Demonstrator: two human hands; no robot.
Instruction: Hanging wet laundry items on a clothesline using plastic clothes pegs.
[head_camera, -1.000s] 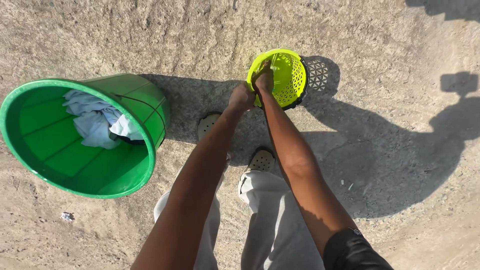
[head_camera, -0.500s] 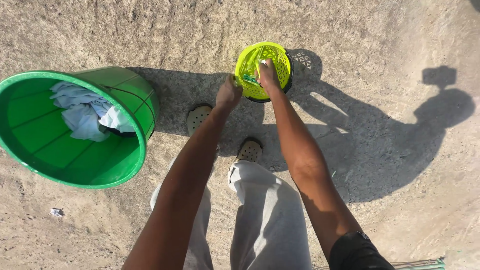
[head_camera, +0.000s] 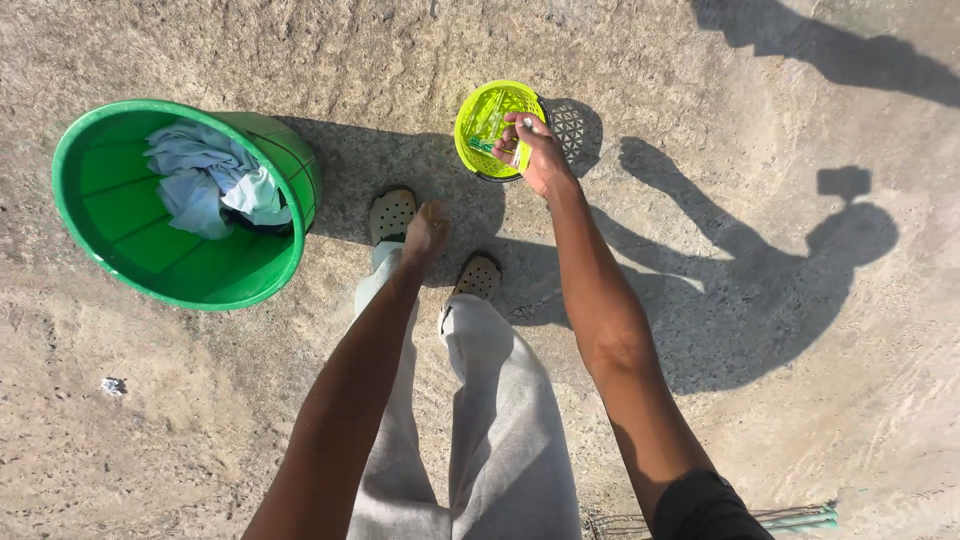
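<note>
A small yellow-green lattice basket (head_camera: 482, 118) stands on the rough concrete ground ahead of my feet. My right hand (head_camera: 538, 152) reaches over its right rim, fingers pinched on a small pale peg-like item; several more lie inside. My left hand (head_camera: 427, 228) hangs free above my left sandal, away from the basket, fingers relaxed and holding nothing. To the left, a large green plastic tub (head_camera: 130, 250) leans on its side with pale blue cloths (head_camera: 205, 180) bunched inside it.
My grey trousers and pale perforated sandals (head_camera: 392, 213) sit between tub and basket. Long shadows fall to the right. A scrap of litter (head_camera: 112, 385) lies at lower left, and thin green rods (head_camera: 800, 518) at the bottom right edge.
My left hand has let go of the basket and drawn back towards my body. My right hand stays at the basket's rim, now pinching a small item.
</note>
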